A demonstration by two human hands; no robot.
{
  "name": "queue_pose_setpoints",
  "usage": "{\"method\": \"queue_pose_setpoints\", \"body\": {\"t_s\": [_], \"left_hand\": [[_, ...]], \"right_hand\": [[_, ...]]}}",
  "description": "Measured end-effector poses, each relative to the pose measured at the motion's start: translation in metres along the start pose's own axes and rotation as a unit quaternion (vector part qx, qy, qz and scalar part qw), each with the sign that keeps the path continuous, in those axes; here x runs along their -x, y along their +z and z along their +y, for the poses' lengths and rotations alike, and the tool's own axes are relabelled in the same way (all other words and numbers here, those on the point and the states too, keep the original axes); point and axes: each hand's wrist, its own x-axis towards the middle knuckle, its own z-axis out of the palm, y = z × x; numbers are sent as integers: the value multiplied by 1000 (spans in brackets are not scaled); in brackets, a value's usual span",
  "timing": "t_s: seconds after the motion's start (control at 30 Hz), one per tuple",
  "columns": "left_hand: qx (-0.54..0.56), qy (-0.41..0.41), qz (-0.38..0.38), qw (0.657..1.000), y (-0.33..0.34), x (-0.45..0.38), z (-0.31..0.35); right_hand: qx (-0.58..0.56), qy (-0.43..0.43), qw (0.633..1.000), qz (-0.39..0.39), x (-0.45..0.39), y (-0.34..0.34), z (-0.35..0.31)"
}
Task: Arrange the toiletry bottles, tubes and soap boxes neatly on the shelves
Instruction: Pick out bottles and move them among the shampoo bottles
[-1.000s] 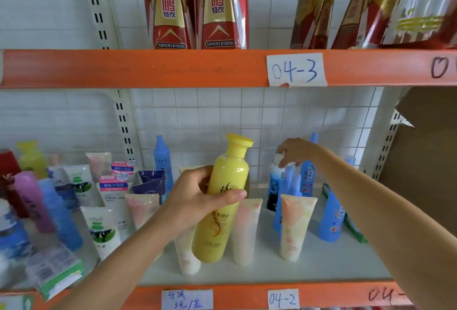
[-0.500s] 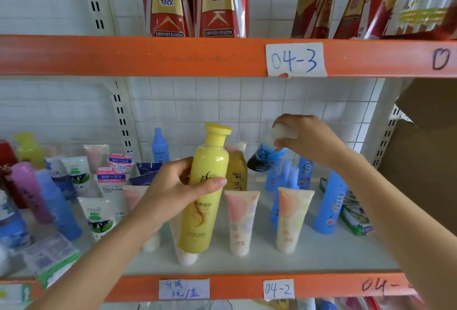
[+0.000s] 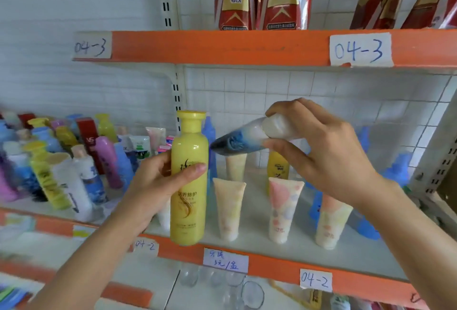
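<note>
On our far left, well away from either grip, a crowd of mixed bottles [image 3: 61,168] leans every way on the neighbouring shelf [image 3: 44,225].

Our left hand [image 3: 158,186] grasps the yellow bottle [image 3: 189,178], fingers curled behind its middle and the thumb pressed across the front label. The bottle stands upright in the grip, its long axis vertical, cap above the hand. Its base hangs below the hand, in front of the orange shelf edge [image 3: 272,267], so we judge it is held off the shelf, not set down.

Just to the right, our right hand [image 3: 321,156] pinches the white cap end of a blue and white tube [image 3: 242,137]. This tube lies nearly level: from the grip its body runs out to the left and slightly down, and its dark flat end points at the yellow bottle's shoulder, close to it though we cannot tell if they touch.

Below this grip stand three pastel tubes [image 3: 284,208] in a front row, caps down, with gaps between. Blue bottles [image 3: 368,225] stand behind and to the right.

The next move seems to turn on that level axis: the tube must swing upright before it can stand in a row. The right hand is nearer the open shelf floor beneath it, and the left is nearer the crowded shelf.
</note>
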Motion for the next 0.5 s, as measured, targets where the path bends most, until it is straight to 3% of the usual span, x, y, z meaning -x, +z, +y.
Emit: {"method": "queue_pose_setpoints", "body": {"t_s": [0.23, 0.5], "left_hand": [[-45, -38, 103, 993, -72, 36, -1], [-87, -47, 135, 986, -168, 74, 7]], "right_hand": [[-100, -37, 994, -20, -31, 42, -41], [-141, -46, 988, -40, -69, 99, -107]]}}
